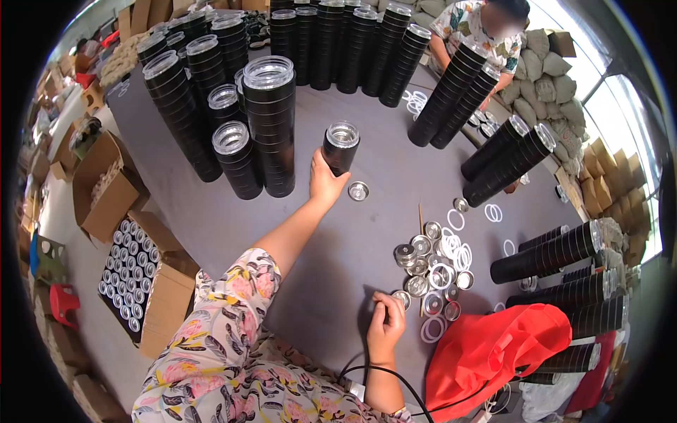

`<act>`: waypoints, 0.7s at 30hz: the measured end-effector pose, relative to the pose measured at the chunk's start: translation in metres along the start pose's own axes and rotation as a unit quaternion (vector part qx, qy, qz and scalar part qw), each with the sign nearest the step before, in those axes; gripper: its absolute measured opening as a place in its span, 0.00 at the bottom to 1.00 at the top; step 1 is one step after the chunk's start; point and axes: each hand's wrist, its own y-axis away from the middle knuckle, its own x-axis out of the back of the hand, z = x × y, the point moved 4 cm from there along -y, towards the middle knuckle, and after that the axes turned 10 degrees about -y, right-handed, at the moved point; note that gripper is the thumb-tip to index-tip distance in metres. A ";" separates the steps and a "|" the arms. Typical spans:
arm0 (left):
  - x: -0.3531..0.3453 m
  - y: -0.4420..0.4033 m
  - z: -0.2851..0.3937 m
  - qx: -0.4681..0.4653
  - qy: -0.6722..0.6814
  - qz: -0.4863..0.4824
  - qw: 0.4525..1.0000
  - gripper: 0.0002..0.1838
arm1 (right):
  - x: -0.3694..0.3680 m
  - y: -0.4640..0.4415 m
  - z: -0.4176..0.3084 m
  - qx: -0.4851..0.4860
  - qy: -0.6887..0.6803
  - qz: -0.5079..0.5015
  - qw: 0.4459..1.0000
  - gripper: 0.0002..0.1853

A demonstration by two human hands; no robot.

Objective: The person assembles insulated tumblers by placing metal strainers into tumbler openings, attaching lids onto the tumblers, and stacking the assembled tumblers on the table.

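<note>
My left hand [326,182] is wrapped round the lower part of a short black cylinder [341,146] with a clear, shiny rim, held upright over the grey table. Just right of that hand lies a single round metal lid [358,191]. Near the table's front edge, my right hand [386,324] has its fingers curled in; what they hold, if anything, is hidden. Right by its fingertips is another metal lid [401,299], beside a loose pile of metal lids [417,285] and white rings [462,257].
Tall stacks of black cylinders [271,134] stand left and along the back; more [546,252] lie tilted at right. A red cloth bag [497,352] and a black cable [405,381] are near my right arm. A co-worker [486,28] is across the table.
</note>
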 end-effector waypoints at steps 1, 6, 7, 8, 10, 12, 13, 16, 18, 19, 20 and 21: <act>-0.006 -0.006 0.000 0.010 -0.007 0.015 1.000 0.49 | 0.000 -0.001 0.001 0.003 0.004 -0.004 1.000 0.08; -0.011 0.009 -0.006 0.009 0.006 0.034 0.999 0.55 | 0.002 0.003 0.007 -0.023 0.003 -0.008 1.000 0.07; 0.004 0.033 0.001 -0.010 0.050 -0.025 0.998 0.55 | 0.002 0.004 0.008 -0.035 -0.003 -0.007 0.999 0.08; 0.024 0.063 0.004 -0.089 0.074 -0.036 0.993 0.50 | 0.002 0.004 0.006 -0.034 -0.020 -0.009 0.999 0.08; 0.093 0.105 0.022 -0.193 0.032 -0.100 0.976 0.46 | 0.000 0.004 0.006 -0.037 -0.040 -0.009 0.998 0.08; 0.153 0.111 0.009 -0.247 0.019 0.004 0.969 0.43 | 0.000 0.005 0.005 -0.042 -0.040 -0.010 0.998 0.08; 0.175 0.100 0.001 -0.190 -0.013 0.069 0.979 0.45 | -0.001 0.004 0.003 -0.039 -0.036 -0.008 0.999 0.08; 0.204 0.046 -0.037 -0.078 -0.022 0.199 0.977 0.52 | -0.002 0.003 0.000 -0.036 -0.017 -0.005 0.999 0.08; 0.196 0.019 -0.070 -0.070 -0.018 0.156 0.985 0.56 | -0.002 0.005 0.012 -0.044 -0.025 0.006 0.999 0.08; 0.196 0.012 -0.073 -0.092 -0.003 0.153 0.984 0.55 | -0.001 0.004 0.019 -0.047 -0.028 0.015 0.998 0.08; 0.195 0.008 -0.081 -0.069 0.017 0.101 0.992 0.52 | 0.001 0.004 0.023 -0.029 -0.004 0.013 0.999 0.08; 0.193 0.006 -0.085 -0.047 0.037 0.045 0.997 0.49 | 0.000 0.005 0.027 -0.028 -0.011 0.016 0.999 0.08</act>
